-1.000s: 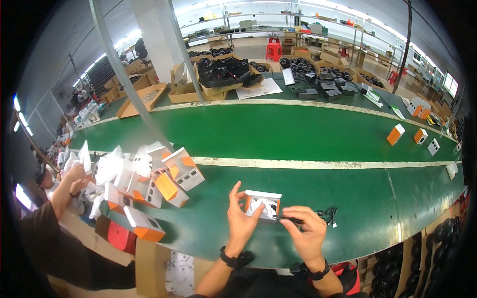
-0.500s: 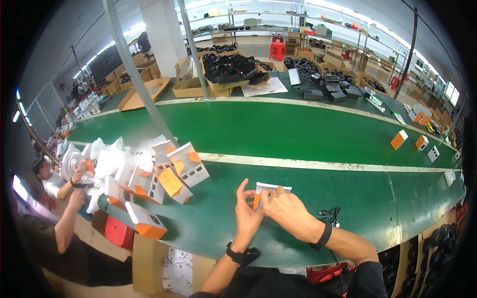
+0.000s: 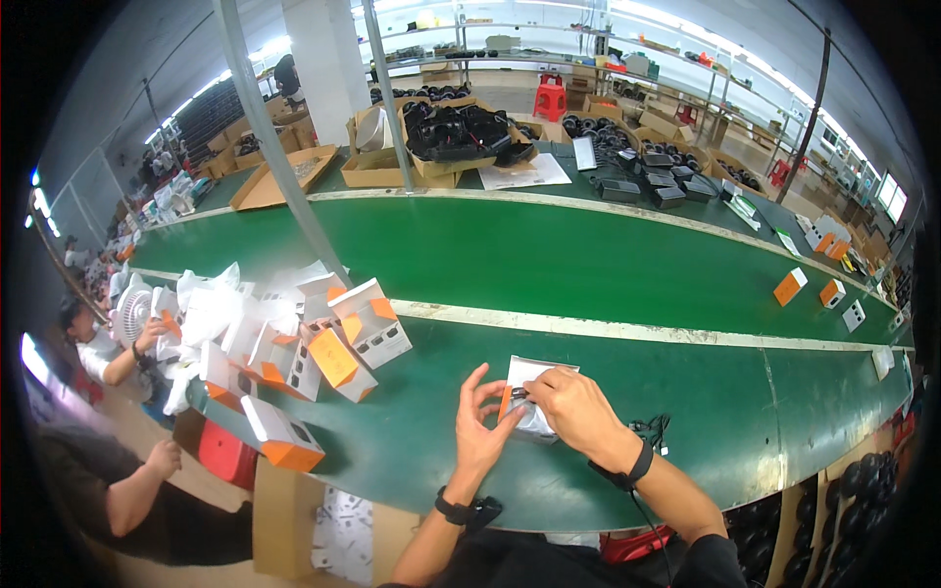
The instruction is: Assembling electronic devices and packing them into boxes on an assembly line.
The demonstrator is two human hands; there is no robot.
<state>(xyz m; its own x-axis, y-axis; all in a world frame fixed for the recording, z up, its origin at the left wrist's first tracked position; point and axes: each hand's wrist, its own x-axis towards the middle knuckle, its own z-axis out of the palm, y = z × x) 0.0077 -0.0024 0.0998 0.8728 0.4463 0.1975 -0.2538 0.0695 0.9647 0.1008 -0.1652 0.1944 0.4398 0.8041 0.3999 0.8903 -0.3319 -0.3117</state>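
Note:
In front of me on the green bench lies a small white and orange box (image 3: pixel 537 370) with its white flap raised at the far side. My left hand (image 3: pixel 480 428) curves around its left side, thumb and fingers against the box. Over the opening, my right hand (image 3: pixel 580 410) pinches a small black part (image 3: pixel 519 393), mostly hidden by the fingers. Clear or whitish wrapping (image 3: pixel 534 421) shows inside the box under the right hand. Right of that hand lies a coiled black cable (image 3: pixel 652 431).
Several open white and orange boxes (image 3: pixel 338 361) and white bags (image 3: pixel 211 309) crowd the bench at left. A green conveyor belt (image 3: pixel 549 250) runs beyond a pale rail, carrying a few boxes (image 3: pixel 790 286) at right. Another person's arm (image 3: pixel 137 485) is at far left. A carton (image 3: pixel 279 524) stands below.
My right hand has shifted slightly right and down, uncovering more of the box and the black part. My left hand's fingers have opened a little. The neighbouring person's arm has lowered.

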